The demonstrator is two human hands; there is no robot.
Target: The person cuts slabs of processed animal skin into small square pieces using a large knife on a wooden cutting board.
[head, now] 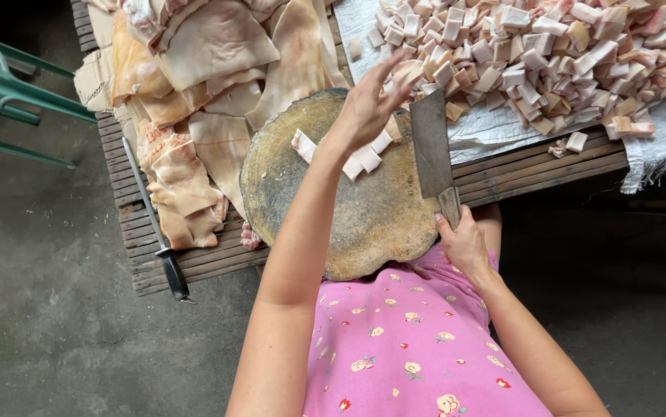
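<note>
A round wooden chopping block (364, 216) lies on a slatted wooden table (194, 262). My right hand (463, 245) grips the handle of a cleaver (432, 150), whose blade rests upright on the block's right side. My left hand (368, 104) hovers over the block's far edge with fingers spread and nothing in it. Under it lie a few cut pieces of pale pork skin and fat (364, 158). One more piece (303, 145) sits to the left on the block.
Large sheets of pork skin (209, 69) are piled on the table's left. A heap of cut cubes (549, 54) covers a white cloth (657, 147) at the right. A long sharpening steel (155, 224) lies at the table's left edge. A green plastic chair (1, 93) stands at far left.
</note>
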